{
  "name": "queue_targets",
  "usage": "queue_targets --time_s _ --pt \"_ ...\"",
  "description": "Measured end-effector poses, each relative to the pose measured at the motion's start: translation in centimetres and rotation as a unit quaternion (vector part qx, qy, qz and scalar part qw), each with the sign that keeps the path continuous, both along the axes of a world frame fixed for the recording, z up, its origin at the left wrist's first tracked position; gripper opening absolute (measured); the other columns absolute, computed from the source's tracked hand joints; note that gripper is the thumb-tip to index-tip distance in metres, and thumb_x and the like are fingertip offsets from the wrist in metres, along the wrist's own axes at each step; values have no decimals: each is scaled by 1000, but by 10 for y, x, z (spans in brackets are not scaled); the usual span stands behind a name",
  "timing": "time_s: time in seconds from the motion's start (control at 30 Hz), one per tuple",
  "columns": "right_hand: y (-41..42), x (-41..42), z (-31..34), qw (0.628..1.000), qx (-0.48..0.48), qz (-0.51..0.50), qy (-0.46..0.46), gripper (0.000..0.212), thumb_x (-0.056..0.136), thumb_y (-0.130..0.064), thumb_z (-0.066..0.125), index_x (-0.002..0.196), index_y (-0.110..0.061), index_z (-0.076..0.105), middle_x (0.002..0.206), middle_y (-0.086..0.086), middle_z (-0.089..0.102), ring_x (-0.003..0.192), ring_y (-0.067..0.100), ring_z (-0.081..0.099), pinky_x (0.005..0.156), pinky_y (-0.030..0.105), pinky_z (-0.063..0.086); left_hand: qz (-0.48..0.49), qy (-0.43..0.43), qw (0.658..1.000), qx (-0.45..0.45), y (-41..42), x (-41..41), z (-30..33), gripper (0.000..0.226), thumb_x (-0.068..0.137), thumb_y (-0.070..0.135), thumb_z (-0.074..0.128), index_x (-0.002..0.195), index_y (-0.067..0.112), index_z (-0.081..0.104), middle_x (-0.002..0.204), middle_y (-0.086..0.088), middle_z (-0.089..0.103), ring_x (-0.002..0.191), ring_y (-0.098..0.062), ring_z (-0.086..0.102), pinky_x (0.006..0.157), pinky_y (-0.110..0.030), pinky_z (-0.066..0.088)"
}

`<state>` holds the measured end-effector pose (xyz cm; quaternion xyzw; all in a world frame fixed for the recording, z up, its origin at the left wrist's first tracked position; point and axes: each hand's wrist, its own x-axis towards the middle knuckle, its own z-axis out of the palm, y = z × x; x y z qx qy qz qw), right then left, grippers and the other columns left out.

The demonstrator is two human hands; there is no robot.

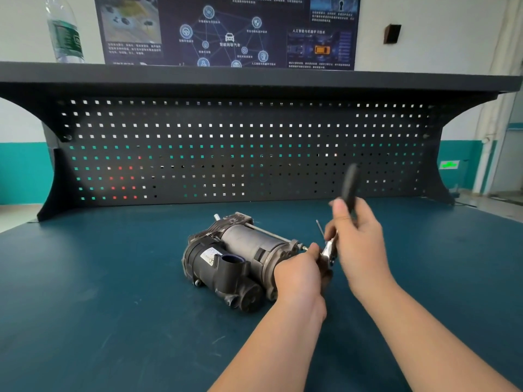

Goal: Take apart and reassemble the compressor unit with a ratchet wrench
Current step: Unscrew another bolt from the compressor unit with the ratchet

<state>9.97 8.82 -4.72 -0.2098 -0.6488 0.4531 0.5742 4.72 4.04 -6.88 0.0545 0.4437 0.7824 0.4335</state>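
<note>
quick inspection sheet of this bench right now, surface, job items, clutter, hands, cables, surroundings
Surface: dark blue-green bench mat, faint scuffs.
Job's things: compressor unit lies on its side mid-bench; a long through-bolt shows along its top. Ratchet wrench has its head at the unit's right end, black handle raised and motion-blurred.
Clutter: one thin loose rod behind the wrench head; otherwise nothing seen.
Hands: left hand grips the unit's right end at the wrench head; right hand grips the wrench handle.
Cables: nothing seen.
Surroundings: black pegboard with no tools hung, shelf above carrying a water bottle, poster on the wall.
</note>
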Motion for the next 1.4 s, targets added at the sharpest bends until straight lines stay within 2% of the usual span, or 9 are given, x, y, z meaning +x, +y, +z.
queue_targets --time_s 0.1,0.2,0.43,0.7,0.87,1.03,1.13,1.23,1.4 --pt "19 0 -5 909 -389 87 118 29 101 -31 42 80 -12 48 59 1 48 24 3 30 27 12 18 0 4 1000 4 1 1 2 22 90 7 59 110 -3 60 102 -20 66 74 -25 63 59 -29 53" --pt "22 0 -16 792 -557 141 206 30 102 -25 39 74 -13 42 66 0 47 20 2 28 27 8 14 -4 -7 1000 13 -1 2 4 20 92 6 56 109 -4 58 92 -20 66 54 -20 67 47 -24 54" --pt "7 2 0 995 -89 27 35 21 99 -32 46 84 -20 53 58 3 54 33 1 39 34 14 31 -24 19 999 -30 -3 3 -2 25 83 23 70 94 0 67 91 -14 69 80 -29 66 70 -34 54" --pt "-9 7 0 978 180 59 -86 15 88 -43 51 86 -29 55 58 -1 55 56 22 55 61 38 50 -28 -5 1000 1 -4 2 2 11 87 7 57 85 6 68 70 -8 67 53 -17 63 49 -24 53" --pt "12 4 2 986 -154 45 43 25 98 -34 48 81 -17 55 54 0 54 30 5 35 32 15 27 -15 -10 1000 2 -4 2 2 17 87 7 62 101 -3 64 96 -20 69 79 -28 63 75 -35 54" --pt "20 4 -11 783 -568 159 197 35 102 -28 36 73 -9 42 66 -1 46 22 3 31 28 9 17 -24 -30 999 24 -7 4 6 11 91 3 56 100 -3 57 61 -16 68 47 -22 65 43 -26 53" --pt "16 0 -7 878 -434 121 160 33 101 -33 41 76 -12 46 63 1 47 24 2 29 28 11 19 -34 -7 999 7 -4 4 2 19 90 11 58 105 -1 60 92 -17 70 73 -25 67 65 -31 55" --pt "2 2 -1 999 -35 -2 5 22 97 -36 46 81 -22 53 56 -4 55 37 4 42 39 20 35 -50 12 999 -5 -4 6 1 17 90 18 59 99 5 65 98 -13 70 81 -25 66 76 -33 54" --pt "-14 3 -7 953 268 -8 -140 9 88 -42 48 92 -35 51 66 -9 58 62 16 54 61 35 45 -32 18 999 30 -4 0 0 18 96 16 45 86 13 60 90 -7 61 77 -19 57 73 -31 48"
